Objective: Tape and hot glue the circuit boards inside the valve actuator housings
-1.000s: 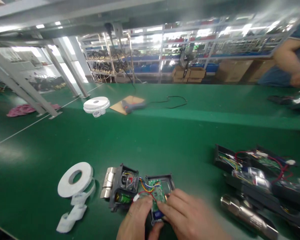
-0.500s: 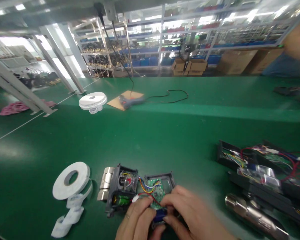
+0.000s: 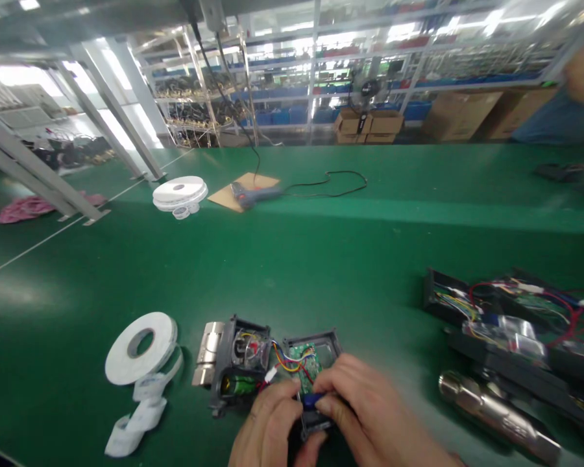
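Observation:
A grey plastic cover (image 3: 335, 338) with a green circuit board (image 3: 307, 363) inside lies between my hands. My left hand (image 3: 275, 418) is closed on the cover's left side, its thumb near the lower edge. My right hand (image 3: 365, 405) pinches a blue cylindrical part (image 3: 312, 400) in the cover, which its fingers partly hide. Coloured wires (image 3: 287, 357) run from the board to an open grey housing (image 3: 219, 376) on the left. That housing holds a green cylindrical cell (image 3: 241, 385) and has a metal pipe fitting (image 3: 208, 353) on its side. A white connector (image 3: 271, 374) lies near my left fingers.
A roll of white tape (image 3: 121, 350) trails a loose strip at left. More opened grey housings (image 3: 496, 350) with wires and a metal valve body (image 3: 499, 415) lie at right. Farther back are white reels (image 3: 180, 189) and a corded tool (image 3: 255, 194). A blurred person (image 3: 559, 117) is at far right.
My right fingers and the blue part sit slightly higher in the cover, and more of its lower edge shows. The white connector is more exposed beside my left fingers. The view has shifted slightly.

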`<state>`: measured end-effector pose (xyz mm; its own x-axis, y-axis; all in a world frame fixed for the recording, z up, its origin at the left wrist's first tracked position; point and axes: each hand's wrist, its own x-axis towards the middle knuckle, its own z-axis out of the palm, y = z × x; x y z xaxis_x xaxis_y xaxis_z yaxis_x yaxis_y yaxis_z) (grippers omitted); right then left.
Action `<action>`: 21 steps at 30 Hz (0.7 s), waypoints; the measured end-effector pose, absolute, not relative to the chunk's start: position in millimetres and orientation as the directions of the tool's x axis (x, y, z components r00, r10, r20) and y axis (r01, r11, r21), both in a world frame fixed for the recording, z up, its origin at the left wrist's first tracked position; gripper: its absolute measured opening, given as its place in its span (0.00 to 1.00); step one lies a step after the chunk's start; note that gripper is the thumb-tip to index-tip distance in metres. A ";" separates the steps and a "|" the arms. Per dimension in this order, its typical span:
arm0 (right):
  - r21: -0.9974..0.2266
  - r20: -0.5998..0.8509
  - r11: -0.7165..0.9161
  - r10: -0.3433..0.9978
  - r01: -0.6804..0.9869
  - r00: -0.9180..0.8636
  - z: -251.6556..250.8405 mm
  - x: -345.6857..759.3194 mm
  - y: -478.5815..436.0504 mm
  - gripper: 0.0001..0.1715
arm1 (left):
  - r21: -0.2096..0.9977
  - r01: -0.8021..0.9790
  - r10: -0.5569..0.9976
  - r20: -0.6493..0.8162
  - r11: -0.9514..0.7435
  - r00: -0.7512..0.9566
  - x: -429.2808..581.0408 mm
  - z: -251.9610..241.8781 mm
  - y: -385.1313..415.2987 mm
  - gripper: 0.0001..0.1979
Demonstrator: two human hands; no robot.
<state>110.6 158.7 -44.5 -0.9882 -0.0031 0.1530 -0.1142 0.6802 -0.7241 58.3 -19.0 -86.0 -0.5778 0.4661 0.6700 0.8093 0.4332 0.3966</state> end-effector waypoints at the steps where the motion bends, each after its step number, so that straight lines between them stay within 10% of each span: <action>1: -0.732 0.144 0.674 0.001 -0.106 -0.990 -44.9 110.8 159.5 0.10 | 0.397 0.808 0.461 0.673 0.436 -0.579 58.2 -85.8 -18.8 0.06; 21: -0.706 0.178 0.676 -0.121 -0.212 -0.977 -46.6 112.3 158.6 0.09 | 0.326 0.861 0.511 0.702 0.390 -0.497 52.2 -89.7 -23.0 0.07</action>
<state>112.3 158.6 -46.6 -0.9767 -0.1208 0.1775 -0.2119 0.6761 -0.7057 52.2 -23.0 -89.7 -0.4970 0.5108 0.7015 0.8611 0.3902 0.3260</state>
